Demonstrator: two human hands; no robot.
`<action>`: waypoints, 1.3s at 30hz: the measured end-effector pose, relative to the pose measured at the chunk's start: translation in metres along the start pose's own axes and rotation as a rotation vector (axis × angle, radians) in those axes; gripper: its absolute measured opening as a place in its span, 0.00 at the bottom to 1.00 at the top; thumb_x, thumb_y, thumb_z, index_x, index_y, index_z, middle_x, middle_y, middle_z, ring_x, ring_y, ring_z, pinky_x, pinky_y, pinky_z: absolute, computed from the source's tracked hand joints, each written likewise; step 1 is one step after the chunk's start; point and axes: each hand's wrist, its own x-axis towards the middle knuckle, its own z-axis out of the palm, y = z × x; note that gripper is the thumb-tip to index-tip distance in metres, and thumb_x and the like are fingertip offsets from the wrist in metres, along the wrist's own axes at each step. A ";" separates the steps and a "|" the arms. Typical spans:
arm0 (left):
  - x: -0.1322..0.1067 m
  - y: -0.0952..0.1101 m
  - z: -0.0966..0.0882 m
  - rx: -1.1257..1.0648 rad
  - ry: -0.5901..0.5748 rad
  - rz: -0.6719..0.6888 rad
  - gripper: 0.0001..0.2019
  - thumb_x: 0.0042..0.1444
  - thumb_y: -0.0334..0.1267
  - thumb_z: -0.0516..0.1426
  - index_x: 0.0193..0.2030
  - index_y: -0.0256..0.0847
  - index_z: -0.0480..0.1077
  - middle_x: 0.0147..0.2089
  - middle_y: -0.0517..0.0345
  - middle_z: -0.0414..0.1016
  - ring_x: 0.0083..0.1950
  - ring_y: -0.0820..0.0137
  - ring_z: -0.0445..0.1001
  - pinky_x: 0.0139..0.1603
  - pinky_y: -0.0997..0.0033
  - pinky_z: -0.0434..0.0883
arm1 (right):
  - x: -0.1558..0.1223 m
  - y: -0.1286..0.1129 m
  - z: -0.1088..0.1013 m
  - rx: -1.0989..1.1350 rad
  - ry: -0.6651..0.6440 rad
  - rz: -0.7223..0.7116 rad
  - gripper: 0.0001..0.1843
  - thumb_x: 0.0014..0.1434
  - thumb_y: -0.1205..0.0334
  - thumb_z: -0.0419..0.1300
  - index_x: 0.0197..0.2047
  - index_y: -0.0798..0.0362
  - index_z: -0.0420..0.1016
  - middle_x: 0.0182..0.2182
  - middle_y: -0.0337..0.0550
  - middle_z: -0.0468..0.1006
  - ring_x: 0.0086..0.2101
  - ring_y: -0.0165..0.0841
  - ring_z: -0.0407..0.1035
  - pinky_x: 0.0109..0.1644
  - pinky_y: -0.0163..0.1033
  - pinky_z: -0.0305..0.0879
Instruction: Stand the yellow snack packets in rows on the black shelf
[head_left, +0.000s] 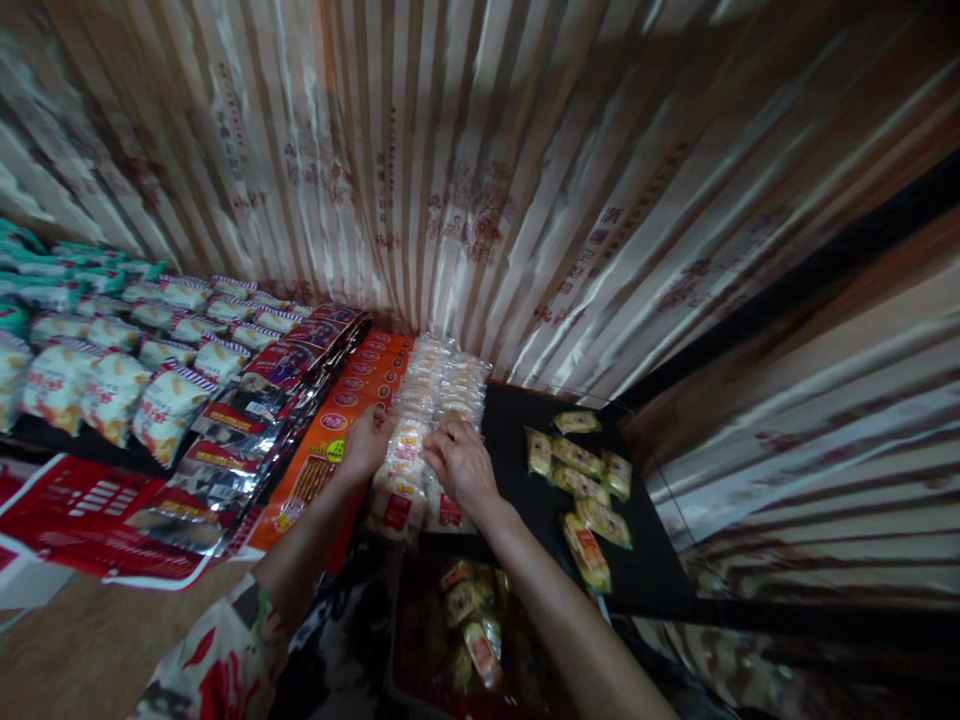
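Looking down from the head view, I find the clear packs (439, 390) in two rows on the black table (652, 565). I have the left hand (367, 442) at their left edge and the right hand (465, 464) over their right row, fingers bent and narrow on both; I cannot tell whether either pinches a pack. Just left of the clear packs I see orange bags (371, 372), then dark bags (232, 455), with striped bags (171, 408) and green bags (45, 292) farther left. Yellow packs (577, 457) lie scattered right of the clear packs, and small packs (466, 604) sit below their near end. Behind them hangs a printed curtain (450, 140).
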 end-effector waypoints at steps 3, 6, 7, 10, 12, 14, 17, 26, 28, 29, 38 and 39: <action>0.001 -0.001 0.000 0.019 0.002 -0.003 0.07 0.53 0.40 0.53 0.29 0.39 0.64 0.28 0.60 0.70 0.28 0.73 0.66 0.29 0.76 0.59 | 0.001 0.000 -0.002 -0.013 -0.025 -0.005 0.04 0.55 0.62 0.60 0.32 0.51 0.75 0.32 0.43 0.72 0.38 0.36 0.63 0.43 0.38 0.61; 0.001 -0.003 0.001 0.018 0.006 0.004 0.07 0.53 0.40 0.52 0.29 0.39 0.64 0.28 0.59 0.70 0.29 0.72 0.67 0.29 0.75 0.59 | 0.000 0.000 -0.003 -0.027 -0.025 0.010 0.05 0.55 0.60 0.59 0.32 0.51 0.75 0.32 0.43 0.72 0.38 0.36 0.63 0.43 0.38 0.60; 0.001 -0.003 0.001 0.015 0.007 0.006 0.07 0.53 0.40 0.52 0.29 0.40 0.64 0.28 0.59 0.70 0.29 0.72 0.67 0.29 0.75 0.59 | 0.000 0.000 -0.003 -0.031 -0.028 0.018 0.06 0.55 0.59 0.59 0.32 0.51 0.75 0.32 0.43 0.72 0.38 0.36 0.63 0.43 0.38 0.60; 0.001 -0.003 0.002 -0.005 0.011 0.005 0.06 0.52 0.40 0.53 0.29 0.40 0.64 0.28 0.59 0.70 0.29 0.72 0.67 0.29 0.75 0.59 | -0.002 0.000 -0.002 -0.042 -0.036 0.024 0.06 0.56 0.59 0.59 0.30 0.52 0.74 0.31 0.43 0.71 0.37 0.35 0.63 0.44 0.37 0.60; 0.001 -0.004 0.002 -0.040 0.023 0.000 0.06 0.51 0.40 0.53 0.28 0.40 0.64 0.26 0.60 0.69 0.28 0.73 0.66 0.29 0.75 0.60 | -0.002 0.000 -0.001 -0.054 -0.029 0.011 0.07 0.57 0.59 0.58 0.30 0.52 0.73 0.31 0.43 0.71 0.38 0.35 0.63 0.44 0.37 0.59; 0.000 -0.007 0.003 -0.109 0.036 -0.002 0.07 0.50 0.40 0.54 0.28 0.40 0.64 0.26 0.61 0.68 0.27 0.73 0.66 0.28 0.76 0.61 | -0.002 -0.001 0.000 -0.087 -0.014 0.012 0.08 0.58 0.59 0.56 0.30 0.52 0.72 0.31 0.43 0.71 0.38 0.35 0.62 0.44 0.37 0.59; -0.003 -0.012 0.003 -0.240 0.024 0.005 0.08 0.49 0.42 0.54 0.30 0.40 0.65 0.27 0.61 0.69 0.28 0.73 0.68 0.29 0.75 0.64 | -0.001 -0.003 0.001 -0.135 0.008 0.047 0.10 0.59 0.59 0.54 0.31 0.53 0.72 0.32 0.45 0.71 0.38 0.36 0.62 0.44 0.38 0.59; -0.022 -0.008 -0.013 -0.207 -0.033 -0.033 0.11 0.46 0.45 0.57 0.29 0.39 0.65 0.26 0.61 0.69 0.27 0.73 0.67 0.29 0.75 0.65 | -0.001 -0.002 0.010 -0.081 0.107 0.084 0.12 0.61 0.57 0.52 0.31 0.52 0.72 0.32 0.45 0.70 0.38 0.37 0.61 0.44 0.41 0.59; -0.022 -0.006 -0.014 -0.172 -0.029 -0.023 0.10 0.47 0.44 0.56 0.27 0.39 0.65 0.25 0.62 0.68 0.26 0.74 0.67 0.28 0.75 0.64 | -0.003 -0.002 0.008 -0.045 0.130 0.090 0.11 0.60 0.57 0.52 0.34 0.52 0.73 0.32 0.45 0.70 0.38 0.37 0.61 0.44 0.41 0.59; -0.022 -0.005 -0.014 -0.149 -0.027 -0.019 0.09 0.47 0.43 0.56 0.27 0.39 0.64 0.25 0.62 0.68 0.26 0.74 0.67 0.28 0.75 0.63 | -0.004 -0.003 0.006 -0.025 0.139 0.089 0.11 0.60 0.57 0.52 0.35 0.52 0.73 0.33 0.45 0.70 0.39 0.37 0.61 0.44 0.40 0.59; -0.019 -0.005 -0.008 -0.036 0.012 -0.003 0.08 0.50 0.41 0.54 0.27 0.39 0.64 0.26 0.61 0.69 0.27 0.74 0.67 0.28 0.75 0.61 | -0.021 -0.010 -0.013 0.061 -0.091 -0.090 0.11 0.57 0.54 0.57 0.32 0.50 0.76 0.32 0.42 0.71 0.37 0.33 0.63 0.41 0.36 0.60; -0.019 -0.005 -0.008 -0.036 0.010 -0.003 0.08 0.50 0.41 0.54 0.27 0.39 0.64 0.27 0.61 0.69 0.27 0.73 0.67 0.28 0.75 0.61 | -0.021 -0.011 -0.013 0.056 -0.112 -0.093 0.10 0.57 0.54 0.57 0.32 0.50 0.76 0.32 0.42 0.71 0.37 0.32 0.63 0.41 0.36 0.60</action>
